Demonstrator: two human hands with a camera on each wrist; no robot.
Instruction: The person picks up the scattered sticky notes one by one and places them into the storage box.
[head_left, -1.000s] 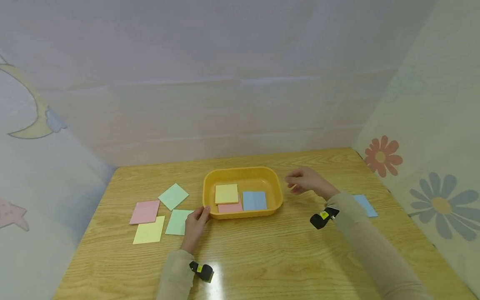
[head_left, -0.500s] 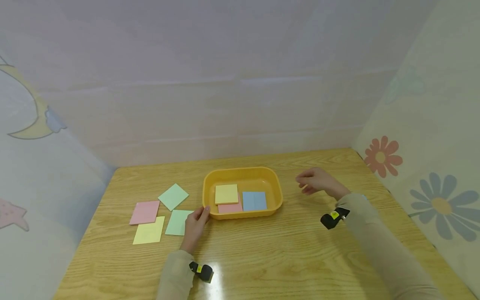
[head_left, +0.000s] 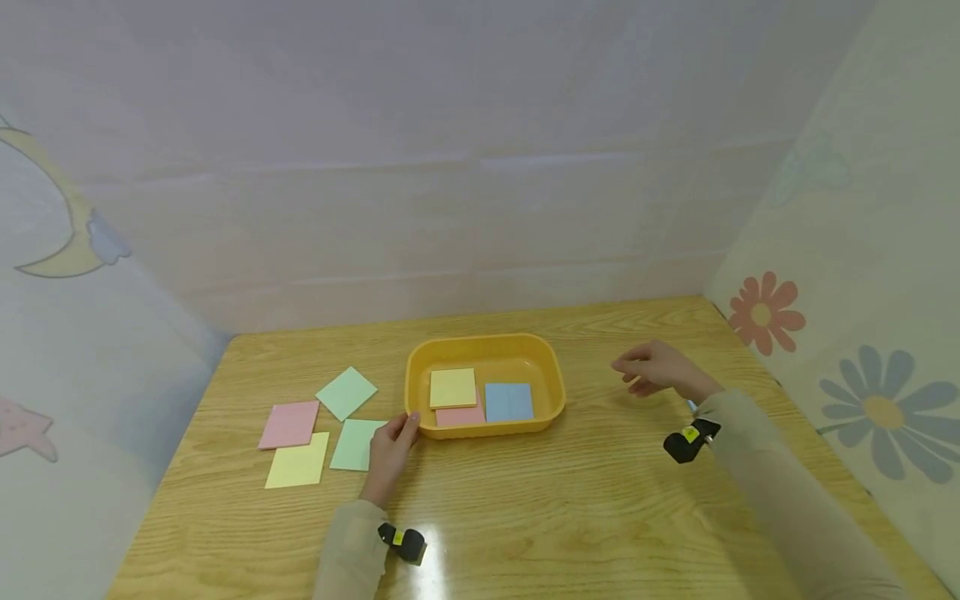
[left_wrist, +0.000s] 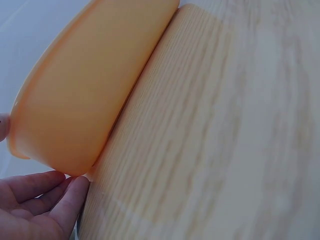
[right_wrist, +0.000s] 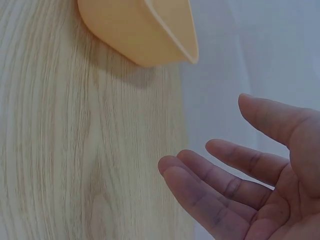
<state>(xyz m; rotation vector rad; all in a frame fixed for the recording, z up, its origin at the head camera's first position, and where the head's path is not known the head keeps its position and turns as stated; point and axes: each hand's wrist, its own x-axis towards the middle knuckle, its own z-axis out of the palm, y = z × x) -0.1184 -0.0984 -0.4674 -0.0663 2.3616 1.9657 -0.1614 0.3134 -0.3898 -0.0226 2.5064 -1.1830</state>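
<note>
My left hand [head_left: 392,457] holds the front left corner of a yellow tray [head_left: 517,360]. In the left wrist view the thumb lies at the tray's [left_wrist: 85,85] rim and the fingers [left_wrist: 70,202] touch its lower corner. Inside the tray, a yellow note pad [head_left: 452,387] overlaps a pink one [head_left: 461,416], with a blue one [head_left: 509,402] to their right. My right hand [head_left: 660,369] hovers right of the tray, fingers loosely bent and holding nothing. The right wrist view shows that hand [right_wrist: 250,180] with thumb and fingers apart, away from the tray [right_wrist: 125,35].
Left of the tray on the wooden table [head_left: 525,517] lie two green pads [head_left: 347,393], a pink pad [head_left: 289,425] and a yellow pad [head_left: 298,461]. A blue pad [head_left: 691,405] is mostly hidden by my right sleeve. Walls stand behind and at both sides.
My right hand has moved to the right, away from the tray, and its sleeve now covers most of the blue pad. The left hand and tray have stayed put.
</note>
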